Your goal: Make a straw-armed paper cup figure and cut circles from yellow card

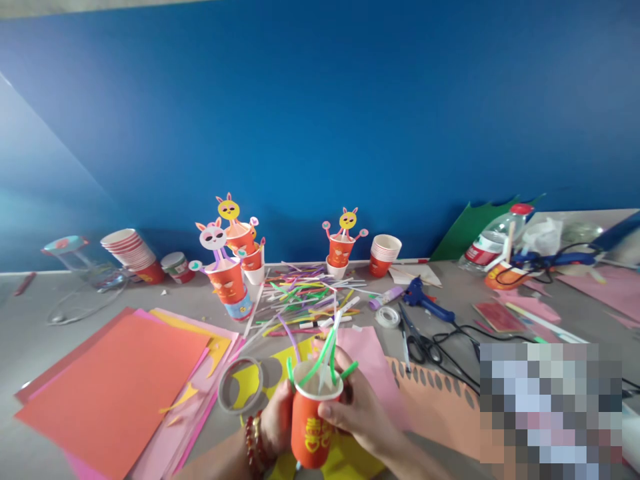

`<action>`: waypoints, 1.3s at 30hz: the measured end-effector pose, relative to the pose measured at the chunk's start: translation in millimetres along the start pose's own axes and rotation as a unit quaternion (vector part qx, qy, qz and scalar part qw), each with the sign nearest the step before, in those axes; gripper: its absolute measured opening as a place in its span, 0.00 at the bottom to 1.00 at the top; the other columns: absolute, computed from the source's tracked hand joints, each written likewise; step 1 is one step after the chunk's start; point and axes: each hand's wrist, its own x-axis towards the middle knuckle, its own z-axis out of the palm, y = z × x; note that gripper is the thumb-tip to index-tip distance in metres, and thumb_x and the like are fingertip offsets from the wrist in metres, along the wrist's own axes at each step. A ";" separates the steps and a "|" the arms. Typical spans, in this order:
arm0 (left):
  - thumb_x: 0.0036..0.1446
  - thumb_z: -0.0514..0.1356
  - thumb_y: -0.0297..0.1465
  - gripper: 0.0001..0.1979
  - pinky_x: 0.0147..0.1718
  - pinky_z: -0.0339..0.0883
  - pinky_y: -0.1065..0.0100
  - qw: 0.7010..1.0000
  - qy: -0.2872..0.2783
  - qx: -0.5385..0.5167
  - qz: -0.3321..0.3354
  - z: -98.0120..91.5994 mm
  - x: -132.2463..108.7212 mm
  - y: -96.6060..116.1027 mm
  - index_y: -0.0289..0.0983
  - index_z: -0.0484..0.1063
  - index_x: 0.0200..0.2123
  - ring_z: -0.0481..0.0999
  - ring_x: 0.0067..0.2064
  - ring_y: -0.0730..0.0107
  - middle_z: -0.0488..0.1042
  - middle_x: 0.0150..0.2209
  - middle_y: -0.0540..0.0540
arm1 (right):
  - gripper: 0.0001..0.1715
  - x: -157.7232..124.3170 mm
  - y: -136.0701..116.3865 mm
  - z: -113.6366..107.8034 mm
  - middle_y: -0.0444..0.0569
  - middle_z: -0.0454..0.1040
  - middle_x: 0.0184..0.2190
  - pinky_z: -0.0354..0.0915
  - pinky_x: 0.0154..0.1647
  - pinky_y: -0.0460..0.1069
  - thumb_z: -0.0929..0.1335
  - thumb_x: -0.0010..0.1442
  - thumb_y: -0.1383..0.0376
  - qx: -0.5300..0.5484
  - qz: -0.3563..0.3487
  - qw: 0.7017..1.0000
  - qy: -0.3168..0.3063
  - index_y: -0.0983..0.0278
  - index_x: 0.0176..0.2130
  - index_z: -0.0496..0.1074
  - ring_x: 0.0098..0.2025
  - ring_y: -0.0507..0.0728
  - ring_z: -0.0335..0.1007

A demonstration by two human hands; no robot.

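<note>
Both of my hands hold an orange paper cup upright near the table's front edge. My left hand wraps the cup's left side; a red bead bracelet is on that wrist. My right hand grips the cup's right side with the thumb across its front. Green, white and purple straws stick up out of the cup, some bent over its rim.
Orange and pink paper sheets lie at left, a tape roll beside my hands. Loose straws fill the middle. Decorated cups with bunny faces stand behind, cup stacks at left. Scissors, a blue glue gun and a bottle at right.
</note>
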 end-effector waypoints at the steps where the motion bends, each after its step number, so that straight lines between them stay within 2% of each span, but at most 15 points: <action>1: 0.50 0.63 0.51 0.34 0.50 0.64 0.50 1.000 0.004 0.003 -0.001 1.8 -0.2 0.9 0.32 0.74 0.52 0.76 0.47 0.46 0.79 0.40 0.36 | 0.43 -0.4 0.3 -0.2 0.54 0.75 0.48 0.64 0.54 0.55 0.78 0.50 0.50 0.000 -0.001 1.000 -0.002 0.60 0.57 0.61 0.50 0.63 0.72; 5: 0.51 0.63 0.49 0.30 0.49 0.64 0.52 1.000 0.017 0.013 -0.005 7.3 -1.3 3.1 0.31 0.77 0.48 0.76 0.44 0.48 0.79 0.37 0.36 | 0.43 -0.7 -0.4 0.3 0.55 0.74 0.51 0.64 0.55 0.55 0.78 0.50 0.50 -0.003 -0.005 1.000 -0.012 0.60 0.57 0.62 0.52 0.64 0.70; 10: 0.48 0.64 0.50 0.31 0.49 0.64 0.53 0.999 0.022 0.002 -0.023 3.4 -2.4 1.0 0.29 0.79 0.43 0.77 0.43 0.49 0.79 0.34 0.36 | 0.43 -0.9 -0.1 0.5 0.55 0.73 0.52 0.64 0.53 0.54 0.77 0.49 0.49 -0.017 -0.008 1.000 -0.011 0.60 0.57 0.63 0.52 0.64 0.70; 14: 0.46 0.65 0.51 0.33 0.50 0.63 0.53 0.999 0.029 0.011 -0.024 1.7 -3.5 2.3 0.29 0.78 0.45 0.76 0.45 0.47 0.80 0.36 0.35 | 0.46 -1.2 2.2 -1.3 0.55 0.74 0.50 0.65 0.52 0.54 0.77 0.50 0.49 -0.044 -0.018 0.999 0.001 0.60 0.60 0.61 0.51 0.64 0.70; 21: 0.46 0.64 0.52 0.34 0.50 0.64 0.52 1.000 0.003 0.011 -0.017 8.0 -0.6 3.5 0.30 0.77 0.47 0.76 0.47 0.46 0.80 0.41 0.35 | 0.46 -1.4 5.5 -4.6 0.55 0.74 0.52 0.65 0.51 0.53 0.77 0.50 0.48 -0.063 -0.020 0.998 0.005 0.59 0.61 0.62 0.52 0.64 0.70; 26: 0.47 0.64 0.52 0.36 0.48 0.65 0.52 1.000 -0.011 0.007 -0.021 -2.4 -0.7 0.2 0.29 0.75 0.50 0.77 0.46 0.47 0.79 0.41 0.34 | 0.48 -2.2 7.5 -5.6 0.55 0.73 0.52 0.64 0.53 0.54 0.77 0.50 0.48 -0.065 -0.022 0.998 0.002 0.59 0.62 0.60 0.53 0.65 0.69; 31: 0.47 0.65 0.51 0.34 0.48 0.65 0.52 0.999 -0.008 0.006 -0.033 -12.0 -3.5 -2.4 0.29 0.77 0.47 0.77 0.45 0.47 0.80 0.39 0.34 | 0.48 -2.8 8.9 -6.1 0.57 0.73 0.52 0.65 0.53 0.56 0.77 0.49 0.49 -0.059 -0.012 0.998 0.006 0.60 0.62 0.60 0.52 0.65 0.70; 36: 0.46 0.65 0.52 0.37 0.49 0.65 0.51 0.999 0.016 0.018 -0.024 1.4 -3.3 2.9 0.30 0.75 0.50 0.76 0.46 0.46 0.79 0.43 0.33 | 0.48 -2.6 6.9 -5.1 0.57 0.74 0.49 0.65 0.53 0.57 0.77 0.49 0.47 -0.059 -0.010 0.998 0.000 0.62 0.61 0.61 0.52 0.66 0.70; 39: 0.45 0.65 0.53 0.37 0.49 0.65 0.51 0.999 0.012 0.027 -0.026 9.8 -2.5 6.6 0.30 0.76 0.50 0.76 0.46 0.45 0.79 0.42 0.33 | 0.47 -2.6 4.7 -4.1 0.56 0.75 0.47 0.65 0.53 0.57 0.77 0.49 0.47 -0.063 -0.009 0.998 0.005 0.62 0.60 0.62 0.51 0.66 0.70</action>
